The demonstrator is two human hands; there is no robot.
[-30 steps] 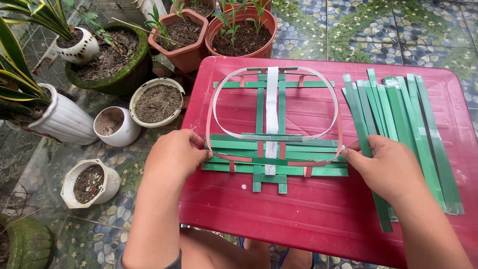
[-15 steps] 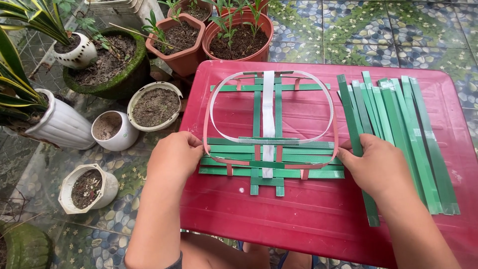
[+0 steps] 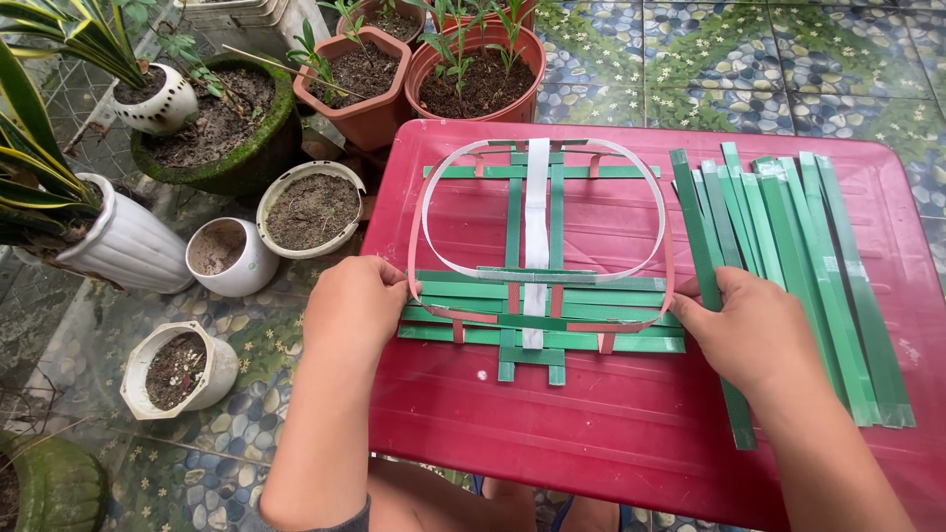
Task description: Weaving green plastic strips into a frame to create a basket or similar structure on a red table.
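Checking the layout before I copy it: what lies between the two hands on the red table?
In the head view, the woven strips span from left hand to right hand, with no bare stretch between.

Soft, even daylight, faint shadows, sharp focus throughout, slight wide-angle bending at edges.

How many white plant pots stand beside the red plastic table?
5: patterned one top left, ribbed one at left edge, wide one nearest the table, small round one beside it, one lower left. More may be hidden.
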